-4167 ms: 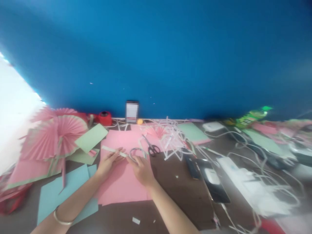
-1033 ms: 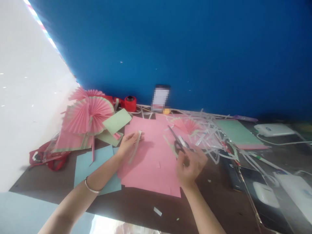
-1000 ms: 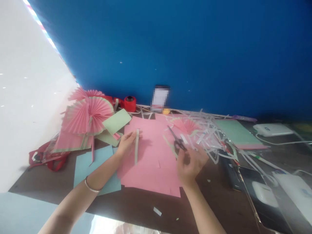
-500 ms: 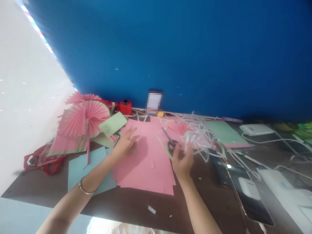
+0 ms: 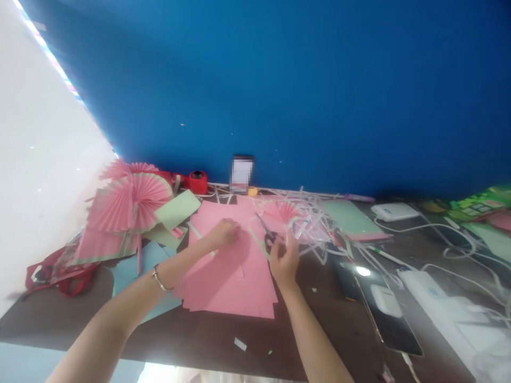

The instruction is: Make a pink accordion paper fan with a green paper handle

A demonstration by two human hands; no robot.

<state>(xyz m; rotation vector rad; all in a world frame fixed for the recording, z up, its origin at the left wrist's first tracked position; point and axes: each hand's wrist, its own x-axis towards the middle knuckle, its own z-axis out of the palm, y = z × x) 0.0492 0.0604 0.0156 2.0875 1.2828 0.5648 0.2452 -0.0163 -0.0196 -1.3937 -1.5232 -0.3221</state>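
Note:
My left hand (image 5: pixel 225 234) rests on the pink paper sheet (image 5: pixel 235 282), fingers curled over a pale folded paper strip (image 5: pixel 195 232) that sticks out on both sides of the hand. My right hand (image 5: pixel 284 259) is raised just right of the black scissors (image 5: pixel 265 232), which lie on the pink sheet. Its fingers are pinched together by the scissor handles, and what they hold is not clear. A small pink paper fan (image 5: pixel 279 210) lies just beyond the scissors.
Large pink pleated fans (image 5: pixel 128 202) and green sheets (image 5: pixel 178 208) lie at the left, a red tape roll (image 5: pixel 198 182) by the blue wall. A tangle of white paper strips (image 5: pixel 315 226), a phone (image 5: pixel 385 314), a power bank (image 5: pixel 393 211) and cables fill the right.
My left hand closed over the paper strip and pressed it down on the pink sheet. My right hand stayed by the scissors. The view swung slightly right.

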